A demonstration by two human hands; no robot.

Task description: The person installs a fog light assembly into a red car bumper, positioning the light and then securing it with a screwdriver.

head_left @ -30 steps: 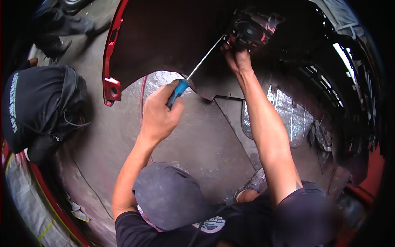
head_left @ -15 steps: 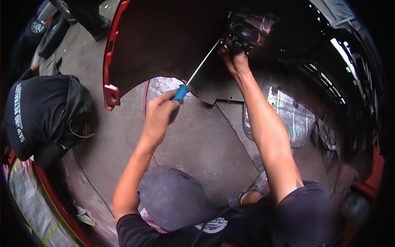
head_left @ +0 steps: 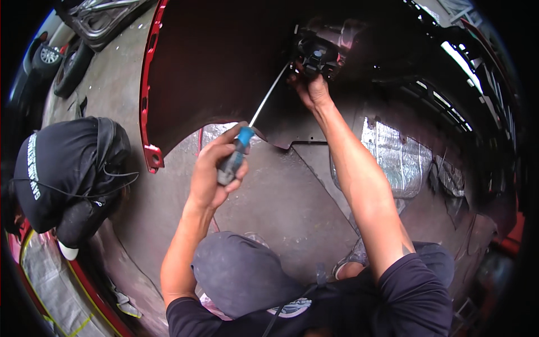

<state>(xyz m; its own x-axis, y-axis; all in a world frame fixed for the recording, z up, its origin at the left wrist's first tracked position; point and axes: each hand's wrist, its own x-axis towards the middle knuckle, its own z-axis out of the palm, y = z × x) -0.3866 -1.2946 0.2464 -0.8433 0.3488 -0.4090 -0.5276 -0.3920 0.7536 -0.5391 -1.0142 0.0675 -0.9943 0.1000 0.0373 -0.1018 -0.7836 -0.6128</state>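
Observation:
My left hand [head_left: 216, 168] is closed round the blue and dark-grey handle of a screwdriver [head_left: 243, 135]. Its long metal shaft slants up to the left side of a black plastic part [head_left: 317, 51] on the dark inner face of a red-edged car panel [head_left: 224, 56]. My right hand [head_left: 311, 89] reaches up from below and grips the underside of that part; some fingertips are hidden in shadow. Whether the screwdriver tip is seated in anything cannot be made out.
A crouching co-worker [head_left: 73, 168] in black is at the left, beside red bodywork covered with masking sheet [head_left: 53, 281]. Silver foil sheeting [head_left: 393, 151] lies beyond my right arm. Loose tyres [head_left: 70, 70] and a metal-framed part [head_left: 106, 19] are at the upper left.
My left hand has shifted slightly downward and turned, its fingers repositioned on the handle. The black part appears lower and further left. The person's legs at upper left have left view.

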